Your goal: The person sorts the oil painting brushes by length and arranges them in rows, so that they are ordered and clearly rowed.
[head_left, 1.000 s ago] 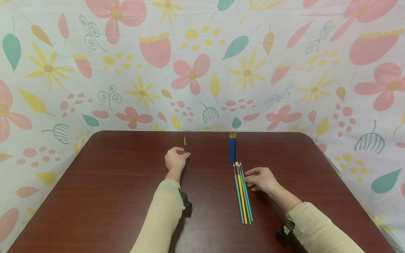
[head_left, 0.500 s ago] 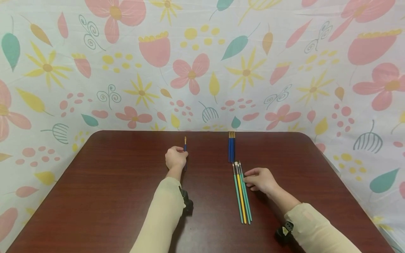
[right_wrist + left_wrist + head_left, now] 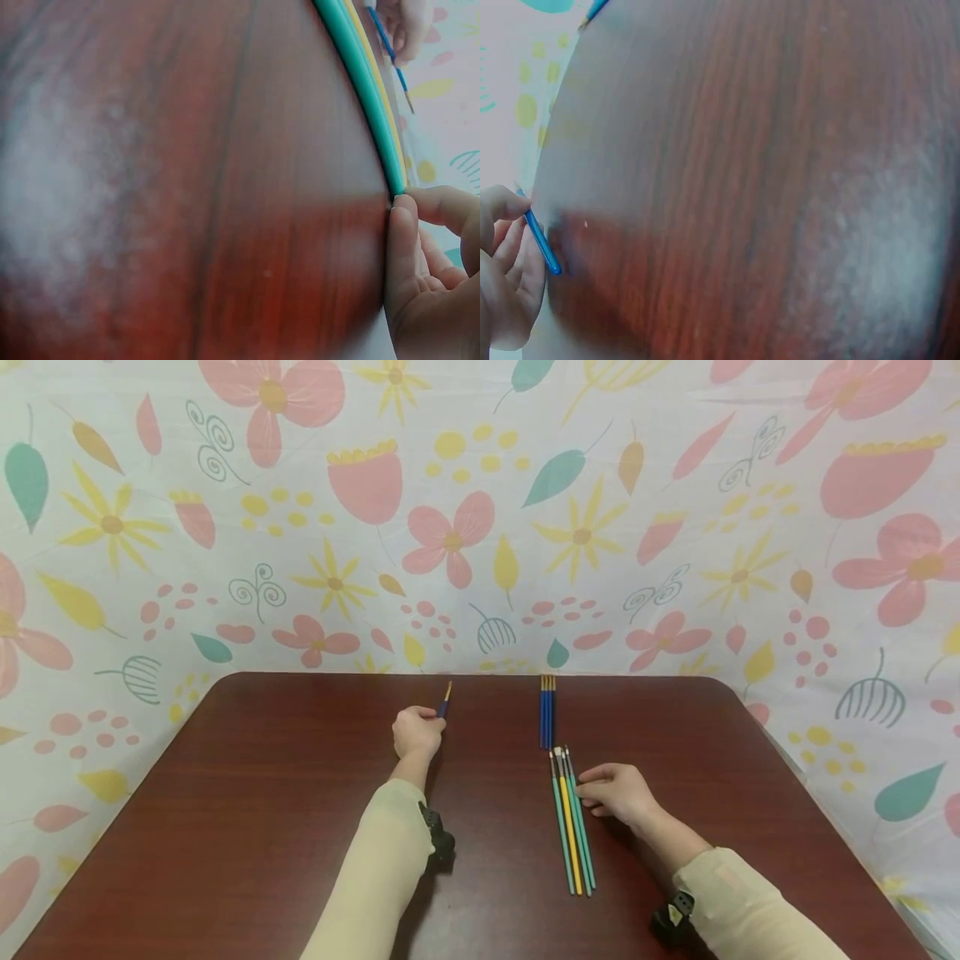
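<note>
My left hand pinches a slim blue paintbrush between thumb and fingers over the left-centre of the table. The brush's pale bristle tip points to the back, and in the left wrist view its blue handle slants down past the fingers. My right hand is at the upper handle of the rightmost green paintbrush, its thumb and fingertip meeting at the handle. That brush lies alongside a yellow paintbrush and other green ones, heads toward the back.
Several blue paintbrushes lie side by side near the back edge of the dark wooden table, just behind the green and yellow group. A flower-printed cloth hangs behind the table.
The blue paintbrush in my left hand has turned from nearly upright in view to slanting, its tip now leaning right. My right hand and the other paintbrushes have hardly moved.
</note>
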Demonstrator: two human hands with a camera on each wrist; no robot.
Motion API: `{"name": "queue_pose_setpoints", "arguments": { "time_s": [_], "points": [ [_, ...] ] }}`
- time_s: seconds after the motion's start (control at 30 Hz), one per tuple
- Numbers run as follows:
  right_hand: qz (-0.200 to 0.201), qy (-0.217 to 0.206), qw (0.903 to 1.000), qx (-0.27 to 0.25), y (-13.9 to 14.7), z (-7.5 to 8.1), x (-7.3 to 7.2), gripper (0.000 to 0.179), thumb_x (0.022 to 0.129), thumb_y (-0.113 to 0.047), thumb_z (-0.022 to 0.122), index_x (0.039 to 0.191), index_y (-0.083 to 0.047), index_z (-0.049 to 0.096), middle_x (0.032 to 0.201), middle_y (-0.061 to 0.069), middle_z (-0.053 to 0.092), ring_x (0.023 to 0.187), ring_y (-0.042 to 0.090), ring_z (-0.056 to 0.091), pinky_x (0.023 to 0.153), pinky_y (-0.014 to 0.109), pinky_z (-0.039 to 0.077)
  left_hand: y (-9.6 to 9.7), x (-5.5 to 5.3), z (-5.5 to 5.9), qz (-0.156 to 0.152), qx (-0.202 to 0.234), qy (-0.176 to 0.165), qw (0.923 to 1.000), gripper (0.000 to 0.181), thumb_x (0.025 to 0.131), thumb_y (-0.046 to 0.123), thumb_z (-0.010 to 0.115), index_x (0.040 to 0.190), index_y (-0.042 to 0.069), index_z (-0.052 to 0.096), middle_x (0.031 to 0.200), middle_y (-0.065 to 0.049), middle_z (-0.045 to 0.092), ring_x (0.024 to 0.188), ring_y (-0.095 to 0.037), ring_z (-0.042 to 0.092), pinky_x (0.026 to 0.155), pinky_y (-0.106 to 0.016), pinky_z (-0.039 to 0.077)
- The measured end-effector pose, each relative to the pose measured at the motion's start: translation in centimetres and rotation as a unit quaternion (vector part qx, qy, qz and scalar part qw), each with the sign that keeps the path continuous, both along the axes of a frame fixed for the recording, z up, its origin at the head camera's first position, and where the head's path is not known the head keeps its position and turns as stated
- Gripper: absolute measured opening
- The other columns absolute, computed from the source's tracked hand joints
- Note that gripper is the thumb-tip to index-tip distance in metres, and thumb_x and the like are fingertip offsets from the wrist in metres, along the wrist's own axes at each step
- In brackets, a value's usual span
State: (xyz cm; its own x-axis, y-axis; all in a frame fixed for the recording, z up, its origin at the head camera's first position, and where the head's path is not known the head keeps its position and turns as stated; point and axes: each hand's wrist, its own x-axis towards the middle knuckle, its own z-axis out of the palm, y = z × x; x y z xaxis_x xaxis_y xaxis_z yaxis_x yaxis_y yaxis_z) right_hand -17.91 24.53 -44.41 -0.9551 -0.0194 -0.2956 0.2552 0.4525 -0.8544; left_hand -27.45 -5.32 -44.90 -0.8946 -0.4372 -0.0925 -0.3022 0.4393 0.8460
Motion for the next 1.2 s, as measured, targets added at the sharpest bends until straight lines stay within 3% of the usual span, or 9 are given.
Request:
{"name": "queue_pose_setpoints", "arguments": {
  "time_s": [0.3,0.53,0.83,1.2],
  "points": [
    [0.0,0.006,1.0,0.0,0.1,-0.3,0.0,0.037,0.086,-0.015,0.067,0.115,0.007,0.06,0.093,0.012,0.071,0.075,0.016,0.066,0.066,0.033,0.057,1.2,-0.4,0.2,-0.021,0.042,0.017,0.9988,0.014,0.079,0.015,0.071,0.092,0.014,0.074,0.102,-0.007,0.07,0.096,-0.026,0.064,0.081,-0.039,0.052],
    [-0.005,0.006,1.0,0.003,0.1,-0.3,0.2,0.036,0.085,-0.015,0.068,0.114,0.006,0.06,0.094,0.012,0.071,0.076,0.016,0.066,0.067,0.034,0.057,2.5,-0.8,0.0,-0.049,0.059,0.046,0.996,0.013,0.078,0.011,0.072,0.09,0.01,0.075,0.098,-0.01,0.071,0.085,-0.025,0.066,0.073,-0.034,0.055],
    [0.0,0.018,0.9998,-0.003,0.2,-0.6,0.4,0.036,0.085,-0.015,0.068,0.113,0.006,0.06,0.095,0.012,0.071,0.078,0.017,0.066,0.068,0.034,0.057,4.5,-1.3,-0.3,-0.079,0.066,0.054,0.9932,0.009,0.079,0.012,0.072,0.087,0.009,0.075,0.097,-0.009,0.071,0.091,-0.025,0.065,0.081,-0.036,0.053],
    [-0.001,0.021,0.9998,-0.007,0.2,-0.6,0.6,0.034,0.085,-0.014,0.068,0.111,0.006,0.061,0.091,0.011,0.071,0.076,0.017,0.066,0.067,0.034,0.057,7.6,-1.5,0.0,-0.101,0.089,0.047,0.9898,0.007,0.078,0.011,0.075,0.084,0.008,0.073,0.088,-0.009,0.071,0.081,-0.021,0.067,0.071,-0.03,0.055]
  ]
}}
